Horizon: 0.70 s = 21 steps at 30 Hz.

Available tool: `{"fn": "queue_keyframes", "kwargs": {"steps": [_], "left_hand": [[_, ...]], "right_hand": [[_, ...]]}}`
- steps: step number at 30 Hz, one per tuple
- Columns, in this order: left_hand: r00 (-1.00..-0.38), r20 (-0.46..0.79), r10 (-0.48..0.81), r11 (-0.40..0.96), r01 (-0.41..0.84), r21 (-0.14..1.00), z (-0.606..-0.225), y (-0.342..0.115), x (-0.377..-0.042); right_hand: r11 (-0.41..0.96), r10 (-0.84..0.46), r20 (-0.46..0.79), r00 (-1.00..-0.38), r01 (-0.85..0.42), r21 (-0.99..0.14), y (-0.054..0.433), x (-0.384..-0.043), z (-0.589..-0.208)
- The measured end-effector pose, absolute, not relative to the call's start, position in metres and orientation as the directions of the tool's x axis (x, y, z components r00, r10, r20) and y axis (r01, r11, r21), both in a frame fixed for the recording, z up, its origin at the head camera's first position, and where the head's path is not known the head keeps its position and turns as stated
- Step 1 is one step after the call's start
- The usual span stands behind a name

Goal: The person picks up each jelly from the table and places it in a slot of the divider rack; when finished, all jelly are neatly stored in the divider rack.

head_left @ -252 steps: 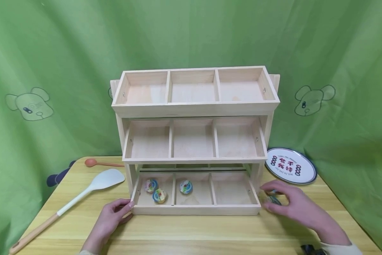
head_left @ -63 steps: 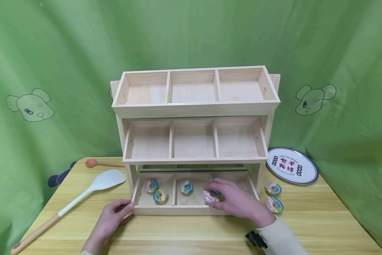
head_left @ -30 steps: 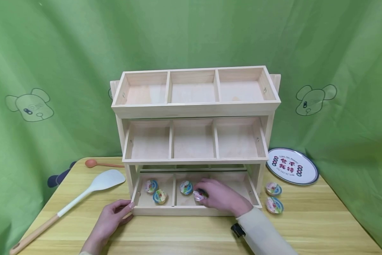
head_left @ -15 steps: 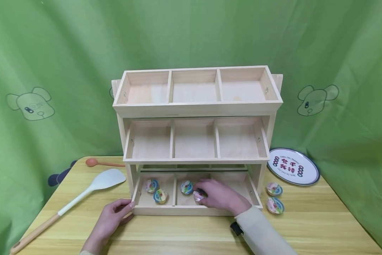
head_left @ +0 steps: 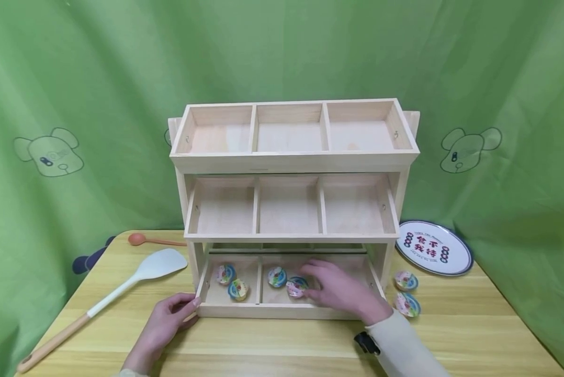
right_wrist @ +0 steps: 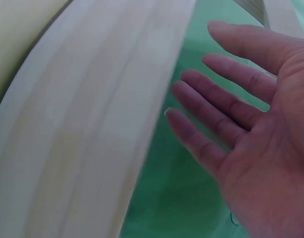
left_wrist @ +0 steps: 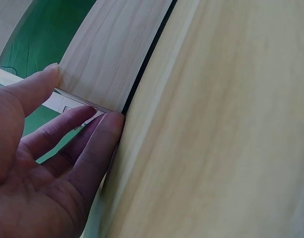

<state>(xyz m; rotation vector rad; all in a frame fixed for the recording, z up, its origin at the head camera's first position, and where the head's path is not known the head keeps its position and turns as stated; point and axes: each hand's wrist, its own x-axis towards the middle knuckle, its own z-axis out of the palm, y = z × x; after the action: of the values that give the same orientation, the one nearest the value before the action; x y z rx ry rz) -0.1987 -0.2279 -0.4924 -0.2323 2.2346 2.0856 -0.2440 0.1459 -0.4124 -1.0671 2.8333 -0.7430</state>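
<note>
In the head view, my left hand (head_left: 166,322) holds the front left corner of the bottom tray (head_left: 289,312) of a wooden three-tier rack. The left wrist view shows its thumb at the board's top edge and fingertips at the lower corner. My right hand (head_left: 340,288) is over the tray's right part, fingers spread and holding nothing. Just left of it lies a jelly cup (head_left: 296,287) with a pink and blue lid, beside another jelly cup (head_left: 277,277) in the middle compartment. Two jelly cups, one upper (head_left: 225,274) and one lower (head_left: 238,289), sit in the left compartment.
Two jelly cups (head_left: 406,292) lie on the table right of the rack, near an oval plate (head_left: 435,247). On the left lie a white spatula with a wooden handle (head_left: 117,298) and a small red spoon (head_left: 137,239). Green curtain (head_left: 282,47) hangs behind.
My right hand carried a jelly cup from the table's right side into the middle compartment, let it go there and drew back slightly right. My left hand has stayed at the tray's corner.
</note>
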Motion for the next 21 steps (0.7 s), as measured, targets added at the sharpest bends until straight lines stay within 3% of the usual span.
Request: {"fn": "queue_keyframes", "kwargs": {"steps": [21], "left_hand": [[-0.985,-0.161,-0.066,0.066,-0.166,0.984,-0.493,-0.227,-0.198]], "right_hand": [[0.782,-0.501,0.104,-0.859,-0.501,-0.370,0.193,-0.208,-0.393]]}}
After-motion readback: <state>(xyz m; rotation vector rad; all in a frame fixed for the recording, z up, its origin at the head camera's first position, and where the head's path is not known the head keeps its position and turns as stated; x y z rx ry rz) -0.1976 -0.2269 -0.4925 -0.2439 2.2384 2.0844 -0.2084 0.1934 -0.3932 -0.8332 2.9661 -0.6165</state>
